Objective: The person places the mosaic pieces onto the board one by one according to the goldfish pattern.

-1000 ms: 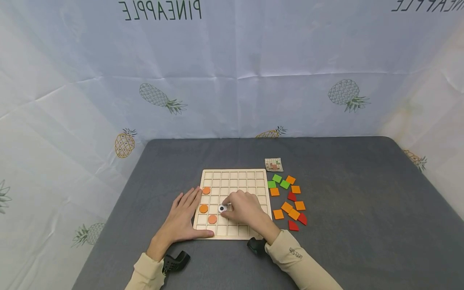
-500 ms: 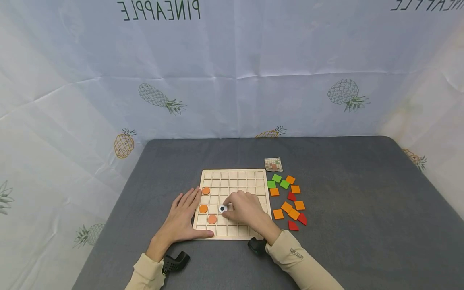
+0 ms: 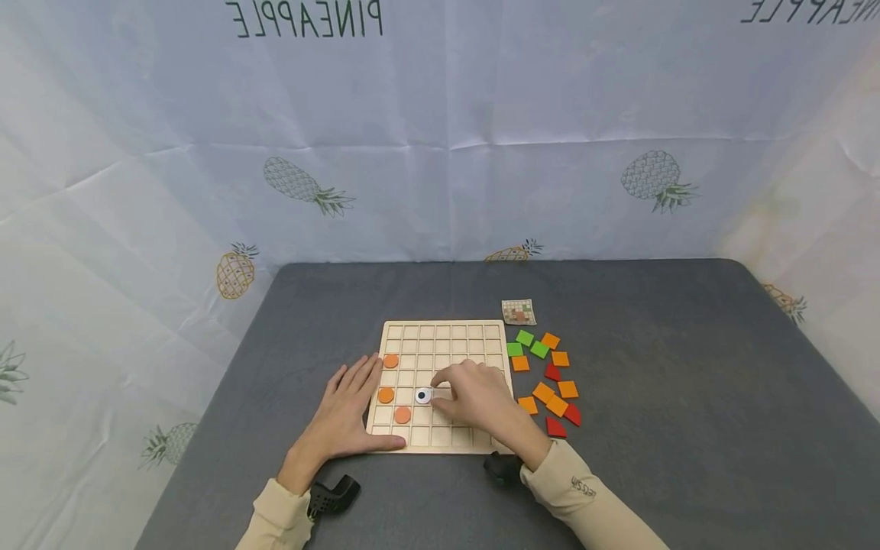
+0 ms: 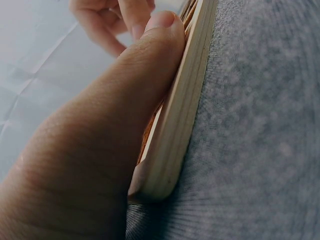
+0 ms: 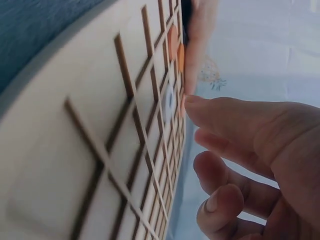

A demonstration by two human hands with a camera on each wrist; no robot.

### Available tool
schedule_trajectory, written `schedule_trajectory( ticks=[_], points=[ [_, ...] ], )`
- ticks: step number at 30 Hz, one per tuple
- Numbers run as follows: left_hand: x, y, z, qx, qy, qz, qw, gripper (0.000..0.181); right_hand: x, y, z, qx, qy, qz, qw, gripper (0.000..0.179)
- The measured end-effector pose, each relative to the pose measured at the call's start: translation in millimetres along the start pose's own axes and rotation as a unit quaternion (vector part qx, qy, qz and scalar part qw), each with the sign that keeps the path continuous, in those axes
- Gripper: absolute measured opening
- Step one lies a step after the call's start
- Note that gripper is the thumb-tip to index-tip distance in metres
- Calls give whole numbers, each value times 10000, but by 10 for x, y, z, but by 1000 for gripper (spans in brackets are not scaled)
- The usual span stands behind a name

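A wooden grid board lies on the grey table. My left hand rests flat along its left side, fingers spread and straight. In the left wrist view the left thumb lies over the board's thick edge. A white disc with a black dot, like an eye, lies in a cell left of the board's middle. Right beside it, my right hand hovers with thumb and forefinger parted, holding nothing. Left of the disc sit orange discs, two in the first column and one in the second.
Right of the board lie several orange squares, green squares and red quarter-round pieces. A small printed grid card lies beyond the board's far right corner. Behind the table hangs a pineapple-print cloth.
My right thumb and forefinger have let go of the white eye disc and drawn back slightly to the right. The disc stays in its cell. My left hand has not moved.
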State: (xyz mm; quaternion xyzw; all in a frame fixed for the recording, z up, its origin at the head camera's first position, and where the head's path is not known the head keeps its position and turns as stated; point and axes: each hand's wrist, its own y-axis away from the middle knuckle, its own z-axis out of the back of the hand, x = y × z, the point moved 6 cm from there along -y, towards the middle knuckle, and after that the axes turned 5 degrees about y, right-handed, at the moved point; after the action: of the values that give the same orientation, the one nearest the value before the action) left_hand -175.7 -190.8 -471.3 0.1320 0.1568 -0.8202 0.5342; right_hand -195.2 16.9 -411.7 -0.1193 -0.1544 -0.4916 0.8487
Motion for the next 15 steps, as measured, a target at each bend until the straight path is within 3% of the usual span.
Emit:
schedule_trajectory(
  ticks=[10, 15],
  points=[
    [-11, 8, 4, -26, 18, -23, 10000, 134, -380, 295, 285, -228, 351, -488, 9979, 22],
    [-3, 9, -3, 6, 31, -9, 10000, 134, -551, 466, 406, -115, 360, -375, 9986, 22]
  ],
)
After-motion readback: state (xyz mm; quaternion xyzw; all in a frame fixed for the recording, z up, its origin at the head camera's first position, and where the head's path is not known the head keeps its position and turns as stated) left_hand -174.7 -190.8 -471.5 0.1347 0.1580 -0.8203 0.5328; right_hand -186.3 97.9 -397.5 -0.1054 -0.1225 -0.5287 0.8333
